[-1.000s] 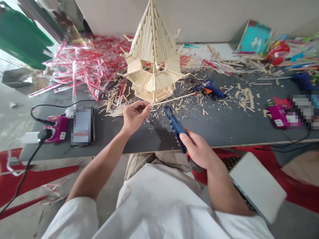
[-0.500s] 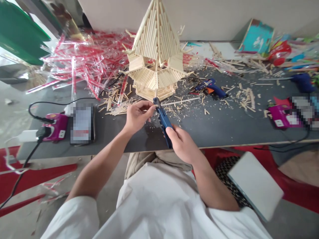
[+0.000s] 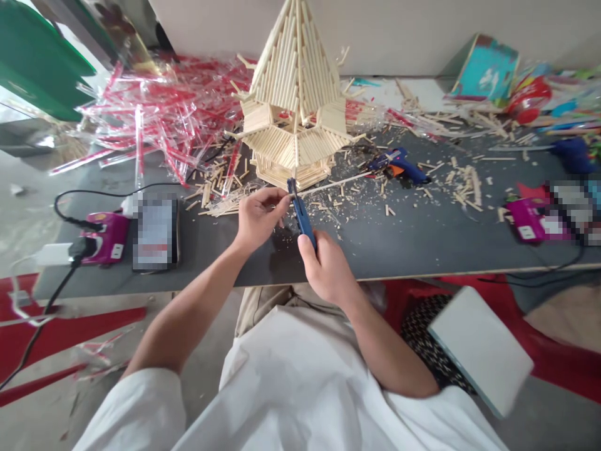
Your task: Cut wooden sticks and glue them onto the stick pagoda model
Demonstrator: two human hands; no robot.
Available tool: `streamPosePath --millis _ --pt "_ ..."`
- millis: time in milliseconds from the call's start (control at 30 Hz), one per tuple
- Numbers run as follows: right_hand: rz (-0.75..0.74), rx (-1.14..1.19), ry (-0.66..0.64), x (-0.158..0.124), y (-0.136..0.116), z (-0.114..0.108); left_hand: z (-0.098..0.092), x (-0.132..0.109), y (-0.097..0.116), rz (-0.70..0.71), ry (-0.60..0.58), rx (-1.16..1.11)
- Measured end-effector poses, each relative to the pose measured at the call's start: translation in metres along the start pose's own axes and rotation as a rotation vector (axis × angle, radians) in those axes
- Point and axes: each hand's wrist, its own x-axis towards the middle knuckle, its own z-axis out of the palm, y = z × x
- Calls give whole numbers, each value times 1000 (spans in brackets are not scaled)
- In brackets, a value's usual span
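My left hand (image 3: 257, 217) pinches one end of a long thin wooden stick (image 3: 333, 183) that runs to the right over the dark table (image 3: 422, 244). My right hand (image 3: 326, 266) is closed round blue-handled cutters (image 3: 300, 213), whose tip meets the stick just beside my left fingertips. Right behind them stands a tower model (image 3: 293, 100) built of pale sticks, with a steep pointed roof.
A blue glue gun (image 3: 398, 165) lies right of the model among stick offcuts. Red and clear wrappers (image 3: 154, 119) pile up at the back left. A phone (image 3: 154, 233) and a purple charger (image 3: 104, 238) lie left; a white box (image 3: 479, 351) sits lower right.
My right hand has brought the blue cutters up and left until the tip reaches the stick at my left fingers. My left hand has kept hold of the stick.
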Motion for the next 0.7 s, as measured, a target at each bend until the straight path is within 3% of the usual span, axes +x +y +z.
streamPosePath --millis 267,700 --pt "-1 -187 31 2 -2 2 3 0 -1 -28 16 0" --pt "-7 -273 -22 7 -3 3 2 -2 1 -12 29 70"
